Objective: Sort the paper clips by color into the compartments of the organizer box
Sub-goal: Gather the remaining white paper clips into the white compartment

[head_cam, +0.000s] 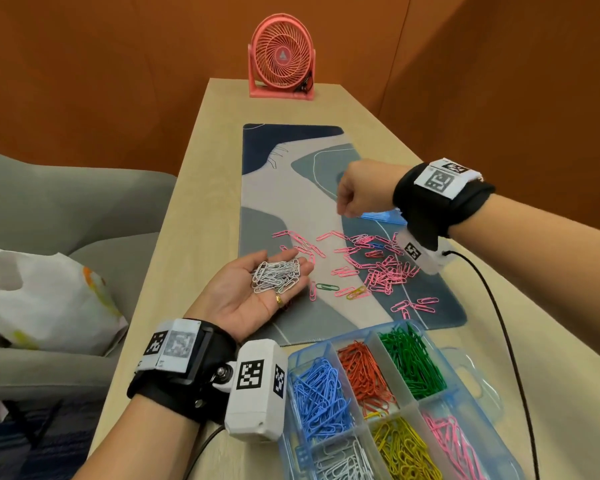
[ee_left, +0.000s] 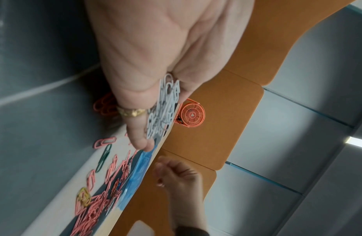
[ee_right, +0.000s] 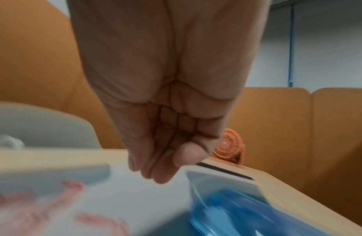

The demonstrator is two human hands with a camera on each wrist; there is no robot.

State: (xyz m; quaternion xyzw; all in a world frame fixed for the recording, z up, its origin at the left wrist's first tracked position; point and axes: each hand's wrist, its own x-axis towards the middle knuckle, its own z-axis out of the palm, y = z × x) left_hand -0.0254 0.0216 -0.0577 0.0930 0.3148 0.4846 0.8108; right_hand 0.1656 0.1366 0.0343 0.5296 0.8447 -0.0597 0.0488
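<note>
Six compartments of the organizer box (head_cam: 388,341) at the tabletop's near right corner each hold one colour: blue, red and green in the far row, white, yellow and pink in the near row. On the desk mat (head_cam: 291,188) that runs down the middle of the tabletop, loose pink paper clips (head_cam: 381,271) lie scattered over the mat's near right part, with a green clip (head_cam: 327,287) and a yellow clip (head_cam: 355,293) among them near the mat's near edge.

The left hand (head_cam: 257,289) lies palm up over the mat's near left corner, fingers relaxed and nearly straight, cradling a heap of white paper clips (head_cam: 277,275) on the palm and finger bases; a gold ring (head_cam: 278,300) sits on one finger. The right hand (head_cam: 362,190) hangs above the mat toward its right edge, clear of the pink scatter, knuckles up and fingers curled in with the thumb against them. The right wrist view is blurred, and I cannot tell whether anything is pinched in those fingertips. Just beyond that hand, a blue plastic piece (head_cam: 383,216) lies at the mat's right edge.

At the tabletop's far edge stands a pink fan (head_cam: 282,57). Off the left edge, a white plastic bag (head_cam: 45,299) rests on a grey chair (head_cam: 66,202).
</note>
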